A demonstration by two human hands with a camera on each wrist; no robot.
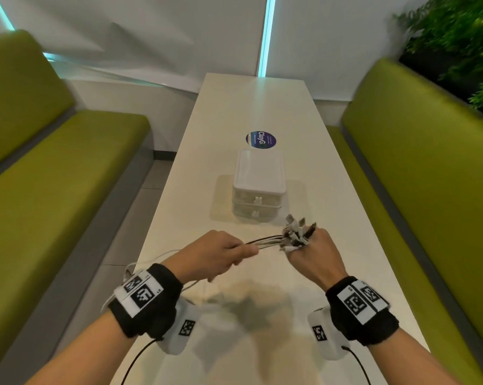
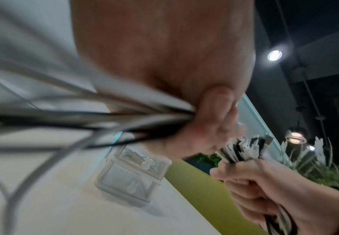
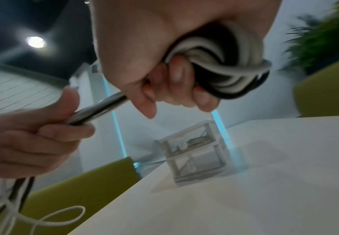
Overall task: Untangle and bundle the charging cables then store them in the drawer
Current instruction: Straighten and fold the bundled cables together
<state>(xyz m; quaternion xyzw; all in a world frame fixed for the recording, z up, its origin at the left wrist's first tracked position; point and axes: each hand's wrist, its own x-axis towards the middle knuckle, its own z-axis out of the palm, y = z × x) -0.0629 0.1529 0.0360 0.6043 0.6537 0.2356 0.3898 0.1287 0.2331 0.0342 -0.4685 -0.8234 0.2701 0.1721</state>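
Note:
Several black and white charging cables (image 1: 268, 241) stretch between my two hands above the white table (image 1: 262, 273). My right hand (image 1: 316, 255) grips the bunch near its plug ends (image 1: 297, 232), which stick up past the knuckles; in the right wrist view the cables (image 3: 220, 66) wrap around its fingers (image 3: 176, 74). My left hand (image 1: 221, 254) pinches the same strands a little to the left, and the loose lengths (image 2: 63, 117) trail back past its wrist. A small clear two-drawer box (image 1: 258, 187) stands just beyond the hands, both drawers shut.
A round purple sticker (image 1: 261, 140) lies on the table behind the box. Green bench seats (image 1: 54, 176) flank the table on both sides. A leafy plant (image 1: 457, 37) stands at the far right. A loose white cable loop (image 3: 49, 217) hangs off the table's left edge.

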